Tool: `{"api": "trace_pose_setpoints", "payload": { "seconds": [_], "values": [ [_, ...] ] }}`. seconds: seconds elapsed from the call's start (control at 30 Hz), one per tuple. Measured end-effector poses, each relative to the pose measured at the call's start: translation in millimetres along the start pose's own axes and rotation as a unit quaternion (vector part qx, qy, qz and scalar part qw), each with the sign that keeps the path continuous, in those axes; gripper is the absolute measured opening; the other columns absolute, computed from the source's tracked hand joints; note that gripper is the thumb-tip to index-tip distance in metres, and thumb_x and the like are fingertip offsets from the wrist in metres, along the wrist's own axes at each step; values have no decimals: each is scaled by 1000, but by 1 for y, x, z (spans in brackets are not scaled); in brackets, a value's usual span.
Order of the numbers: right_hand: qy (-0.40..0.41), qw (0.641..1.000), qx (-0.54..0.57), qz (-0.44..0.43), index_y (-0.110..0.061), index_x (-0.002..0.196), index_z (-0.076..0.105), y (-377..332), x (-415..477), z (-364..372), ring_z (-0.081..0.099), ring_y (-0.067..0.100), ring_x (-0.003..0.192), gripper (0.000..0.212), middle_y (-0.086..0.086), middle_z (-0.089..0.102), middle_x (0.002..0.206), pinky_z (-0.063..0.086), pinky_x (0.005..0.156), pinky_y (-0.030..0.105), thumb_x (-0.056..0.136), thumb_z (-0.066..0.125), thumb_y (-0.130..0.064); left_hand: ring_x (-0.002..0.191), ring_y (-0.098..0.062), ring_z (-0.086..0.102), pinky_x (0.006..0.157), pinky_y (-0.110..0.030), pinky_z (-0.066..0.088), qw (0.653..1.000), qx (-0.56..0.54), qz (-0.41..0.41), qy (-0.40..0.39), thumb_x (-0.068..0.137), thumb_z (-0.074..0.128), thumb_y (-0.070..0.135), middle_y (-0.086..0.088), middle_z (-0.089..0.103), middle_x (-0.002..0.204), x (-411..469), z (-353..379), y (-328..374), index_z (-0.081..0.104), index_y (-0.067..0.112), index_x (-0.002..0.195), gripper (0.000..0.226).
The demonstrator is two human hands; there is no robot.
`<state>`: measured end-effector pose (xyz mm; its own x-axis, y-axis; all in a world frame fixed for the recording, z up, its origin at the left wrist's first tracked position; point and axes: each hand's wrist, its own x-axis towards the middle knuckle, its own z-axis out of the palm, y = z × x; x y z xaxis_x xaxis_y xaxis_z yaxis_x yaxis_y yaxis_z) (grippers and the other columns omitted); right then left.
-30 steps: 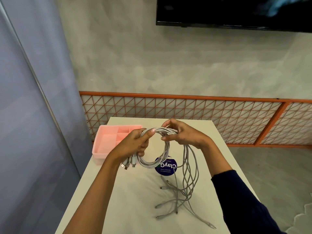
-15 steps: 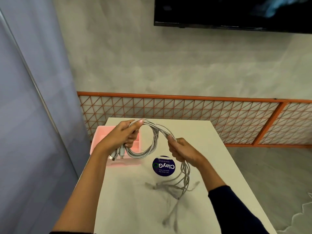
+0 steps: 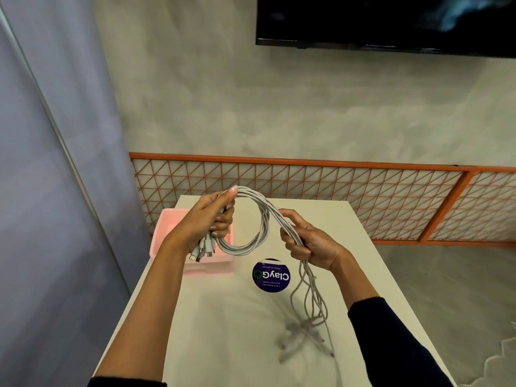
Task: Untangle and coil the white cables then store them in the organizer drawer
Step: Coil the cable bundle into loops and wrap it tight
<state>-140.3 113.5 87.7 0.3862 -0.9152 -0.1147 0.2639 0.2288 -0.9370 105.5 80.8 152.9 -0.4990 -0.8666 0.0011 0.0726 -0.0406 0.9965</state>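
Left hand (image 3: 208, 222) gripped the bundled white cables (image 3: 243, 248) above the table's far-left part, thumb on top, plug ends poking out below the palm. One loop hung between the hands. Right hand (image 3: 310, 241), apart from the left, was curled round the same strands further along. Loose tails dropped from it toward the white table (image 3: 223, 331); ends blurred, maybe touching it. Pink organizer drawer (image 3: 167, 227) sat under the left hand, no cables in it. Round dark sticker (image 3: 271, 275) lay near it.

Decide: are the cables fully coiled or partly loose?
Partly loose: cables loop between left hand and right hand; tails hang below.
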Motion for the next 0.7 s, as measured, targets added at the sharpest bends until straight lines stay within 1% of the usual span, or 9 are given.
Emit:
{"api": "trace_pose_setpoints", "payload": {
  "seconds": [0.07,0.13,0.23,0.3,0.37,0.47,0.53,0.63,0.7],
  "values": [
    [69,991,-96,-54,-14,119,51,3,1,7,35,7,39,24,4,51,70,25,40,18,103,34,-10,39,-6,19,39,-16,21,1000,1,3,17,96,48,41,6,23,51,2,1,2,38,17,68,38],
    [149,959,-215,-107,-10,115,56,7,4,17,43,9,44,26,5,57,77,33,44,20,104,34,-18,39,-6,20,38,-16,22,999,-5,5,38,96,49,40,6,23,51,3,2,4,38,18,67,39],
    [250,877,-369,-181,-17,107,57,20,7,35,47,7,57,42,-3,57,77,39,55,24,98,34,-51,39,-6,21,38,-17,22,998,-10,4,58,97,49,40,7,24,51,5,3,5,37,18,67,39],
    [282,809,-472,-207,-23,116,47,34,8,41,47,5,63,49,-11,50,74,39,59,24,90,38,-64,38,-5,21,39,-16,22,998,-3,-2,62,96,49,41,7,24,50,6,3,6,36,18,67,39],
    [327,773,-502,-209,-20,122,44,43,11,44,48,7,62,47,-16,48,73,36,59,26,92,37,-56,39,-6,21,38,-16,22,998,16,-9,66,96,50,41,8,24,49,6,1,7,34,18,68,40],
    [383,727,-533,-203,-20,115,53,48,16,40,52,11,69,31,-15,53,87,33,57,24,100,35,-41,41,-7,20,39,-18,22,997,51,-19,57,96,50,41,7,25,51,4,-2,4,33,18,69,39],
    [374,732,-532,-202,-21,106,55,45,18,36,47,6,68,28,-15,50,87,32,56,23,101,32,-38,42,-8,19,40,-18,21,997,60,-21,44,96,50,41,6,24,53,2,-4,0,34,18,70,38],
    [297,816,-466,-171,-18,91,52,29,15,32,46,14,64,30,2,51,73,37,61,33,102,33,-38,43,-8,19,40,-18,22,998,44,-32,12,94,50,43,4,22,56,-1,-10,-2,36,18,70,38],
    [254,853,-431,-147,-12,81,50,16,10,28,40,13,60,35,5,45,67,34,60,30,100,39,-39,43,-8,19,40,-18,23,998,45,-39,-10,93,50,44,3,22,56,-2,-14,-2,37,18,69,38]
  ]
}}
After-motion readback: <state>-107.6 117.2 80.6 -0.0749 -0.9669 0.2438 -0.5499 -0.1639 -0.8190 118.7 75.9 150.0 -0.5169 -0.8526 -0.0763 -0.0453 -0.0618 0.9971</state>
